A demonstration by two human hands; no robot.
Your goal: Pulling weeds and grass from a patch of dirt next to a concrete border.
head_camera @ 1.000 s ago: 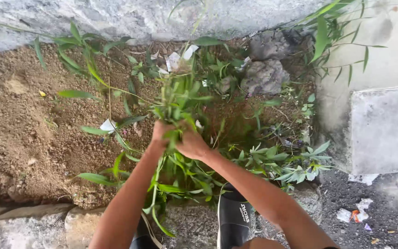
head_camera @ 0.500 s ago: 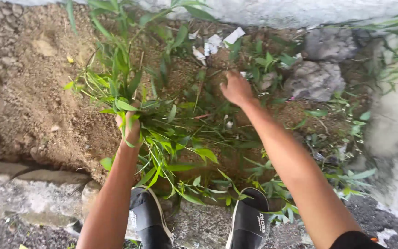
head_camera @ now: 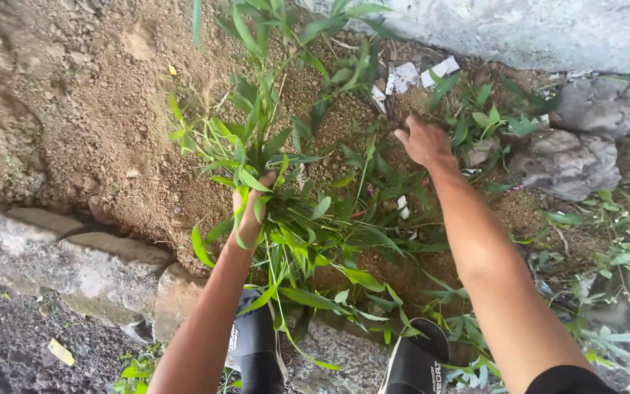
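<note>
My left hand (head_camera: pixel 251 206) grips a bunch of long-leaved green weeds (head_camera: pixel 257 146), lifted a little over the brown soil (head_camera: pixel 74 109). My right hand (head_camera: pixel 424 142) reaches forward into low green plants (head_camera: pixel 475 109) growing in the soil near the wall, fingers curled down among the stems. Whether it holds any stems is hidden by the leaves. More pulled or rooted weeds (head_camera: pixel 329 241) lie between my two arms.
A grey concrete wall (head_camera: pixel 534 29) runs along the back. Grey rocks (head_camera: pixel 566 160) sit at the right. White paper scraps (head_camera: pixel 410 73) lie by the wall. A stone kerb (head_camera: pixel 74 255) edges the soil bed. My black sandals (head_camera: pixel 410 361) stand on the kerb.
A second ago both hands held the weed bunch together. Then my right hand let go and reached forward to the plants by the wall, while my left keeps the bunch. The view shifted left.
</note>
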